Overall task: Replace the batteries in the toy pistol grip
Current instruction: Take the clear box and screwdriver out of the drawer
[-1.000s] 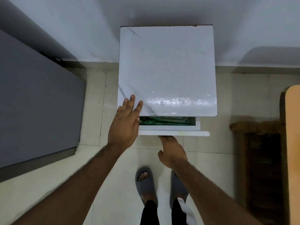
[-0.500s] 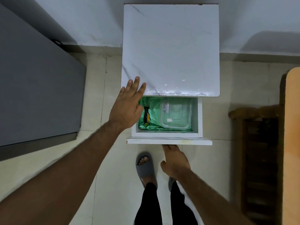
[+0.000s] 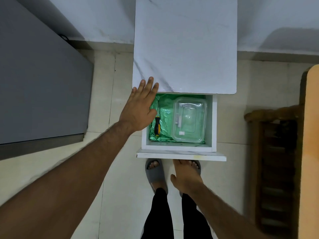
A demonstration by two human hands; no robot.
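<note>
I see the drawer [image 3: 179, 150] pulled out below the cabinet top [image 3: 184, 45]. In it, the screwdriver [image 3: 157, 127] lies left of the lidded container [image 3: 189, 119], both on the liner [image 3: 165, 114].

A grey flat-topped cabinet [image 3: 39, 87] stands along the left, a black cable [image 3: 64, 37] trailing at its far corner by the pale wall [image 3: 96, 16]. Cream floor tiles [image 3: 120, 178] run underneath. On the right, a dark brown carved wooden frame [image 3: 276, 152] sits beside an orange-tan wooden edge [image 3: 312, 135]. Down at the bottom, two grey rubber slippers [image 3: 154, 173] on the tiles, black trousers [image 3: 158, 214] above them.
</note>
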